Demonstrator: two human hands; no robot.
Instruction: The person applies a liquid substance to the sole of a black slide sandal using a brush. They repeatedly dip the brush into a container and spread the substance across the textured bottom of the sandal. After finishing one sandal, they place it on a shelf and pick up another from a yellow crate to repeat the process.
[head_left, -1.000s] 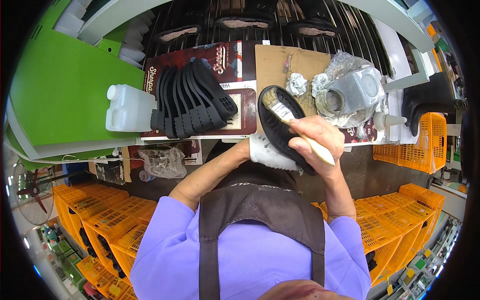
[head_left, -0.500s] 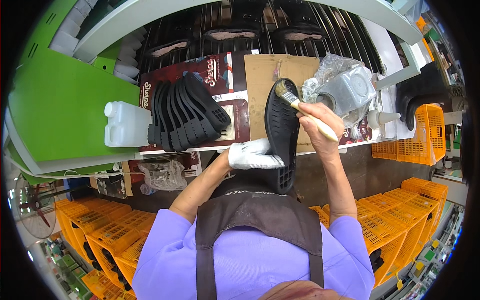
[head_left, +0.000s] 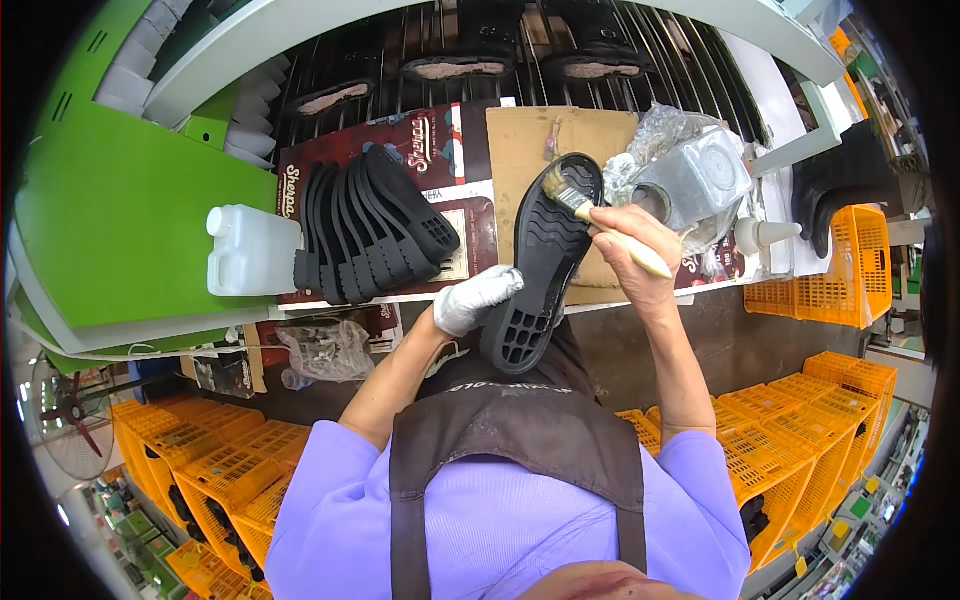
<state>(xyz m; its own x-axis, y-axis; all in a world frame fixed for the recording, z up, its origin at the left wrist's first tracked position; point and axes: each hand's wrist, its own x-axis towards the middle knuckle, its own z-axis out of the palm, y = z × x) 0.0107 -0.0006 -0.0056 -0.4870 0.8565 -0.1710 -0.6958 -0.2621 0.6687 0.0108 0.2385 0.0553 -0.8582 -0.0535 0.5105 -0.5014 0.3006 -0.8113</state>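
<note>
My left hand (head_left: 478,300), in a white glove, grips the near-left edge of a black shoe sole (head_left: 541,250). The sole is tilted, its toe end over the cardboard (head_left: 508,150) and its heel grid toward my apron. In my bare right hand (head_left: 640,245) is a paintbrush (head_left: 572,198) with a pale handle. Its bristles touch the sole near the toe. Left of the cardboard, several black soles (head_left: 350,240) stand in a leaning row. Beside my right hand lies a clear plastic container (head_left: 715,175) with an opening facing the sole.
A white jug (head_left: 252,250) stands left of the row of soles. A white nozzle bottle (head_left: 765,235) is at the right. Black boots (head_left: 460,45) lie on the metal rack at the back. Orange crates (head_left: 800,420) flank me, and a fan (head_left: 70,415) stands far left.
The sole has turned, its heel end swinging left and its patterned face showing more. My left hand has shifted left with it. The brush stays near the toe.
</note>
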